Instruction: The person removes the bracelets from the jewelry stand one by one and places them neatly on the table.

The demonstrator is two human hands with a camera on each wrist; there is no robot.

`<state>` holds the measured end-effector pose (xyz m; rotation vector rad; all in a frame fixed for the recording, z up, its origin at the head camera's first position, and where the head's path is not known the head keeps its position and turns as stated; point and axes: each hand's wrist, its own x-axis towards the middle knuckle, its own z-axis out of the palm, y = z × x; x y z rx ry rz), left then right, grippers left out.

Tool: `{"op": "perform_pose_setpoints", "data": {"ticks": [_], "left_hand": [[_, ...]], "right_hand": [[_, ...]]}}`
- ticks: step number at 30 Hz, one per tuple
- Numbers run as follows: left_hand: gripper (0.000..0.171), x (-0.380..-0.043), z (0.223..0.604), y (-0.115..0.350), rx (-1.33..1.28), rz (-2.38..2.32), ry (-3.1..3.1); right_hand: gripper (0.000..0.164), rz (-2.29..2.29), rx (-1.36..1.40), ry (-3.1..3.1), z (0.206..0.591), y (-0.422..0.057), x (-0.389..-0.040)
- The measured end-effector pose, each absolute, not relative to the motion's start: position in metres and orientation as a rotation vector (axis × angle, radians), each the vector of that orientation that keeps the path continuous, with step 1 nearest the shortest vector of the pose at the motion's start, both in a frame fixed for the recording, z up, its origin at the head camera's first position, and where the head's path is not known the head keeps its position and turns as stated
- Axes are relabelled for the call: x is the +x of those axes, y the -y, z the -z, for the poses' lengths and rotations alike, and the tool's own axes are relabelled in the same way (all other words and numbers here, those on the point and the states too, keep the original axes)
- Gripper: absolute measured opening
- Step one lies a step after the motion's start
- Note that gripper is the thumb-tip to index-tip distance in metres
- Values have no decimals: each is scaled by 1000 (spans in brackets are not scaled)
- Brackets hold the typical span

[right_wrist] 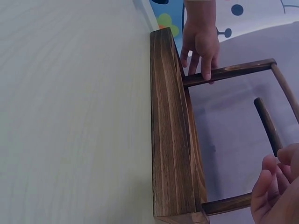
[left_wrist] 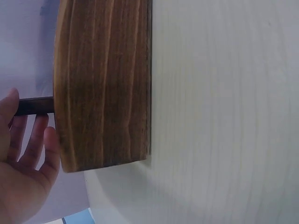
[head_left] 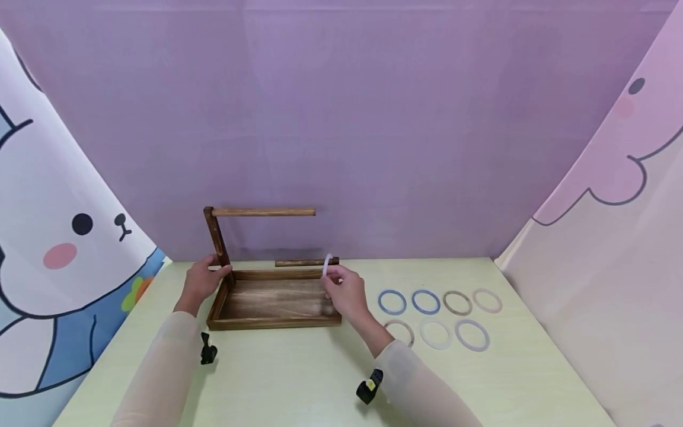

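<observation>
A brown wooden bangle stand (head_left: 280, 324) has a tray base, a left post (head_left: 216, 237), a long upper rod (head_left: 264, 212) and a shorter lower rod (head_left: 299, 263). My left hand (head_left: 200, 283) holds the left post just above the tray, thumb on one side and fingers on the other, as the left wrist view shows. My right hand (head_left: 347, 292), at the tray's right end, pinches a whitish bangle (head_left: 328, 264). This bangle stands upright near the lower rod's right end and appears to be around it. The right wrist view does not show the bangle.
Several bangles lie flat in two rows right of the stand, among them a blue bangle (head_left: 392, 313), a brownish bangle (head_left: 457, 314) and a pinkish bangle (head_left: 487, 311). The pale table (head_left: 277, 379) meets a purple backdrop (head_left: 373, 118) behind the stand.
</observation>
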<state>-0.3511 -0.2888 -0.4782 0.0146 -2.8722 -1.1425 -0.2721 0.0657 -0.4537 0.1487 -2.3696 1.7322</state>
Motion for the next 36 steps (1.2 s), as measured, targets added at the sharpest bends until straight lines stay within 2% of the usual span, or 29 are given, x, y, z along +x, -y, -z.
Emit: {"op": "perform_pose_setpoints", "data": {"ticks": [25,36], "left_hand": [[61,-353,481,288,30,1132,2875],[61,-353,484,288,42,1139,2875]], "right_hand": [[11,-1712,120,2343,446,-63,-271],[13,-1742,188,2332,449,-51,-272]]}}
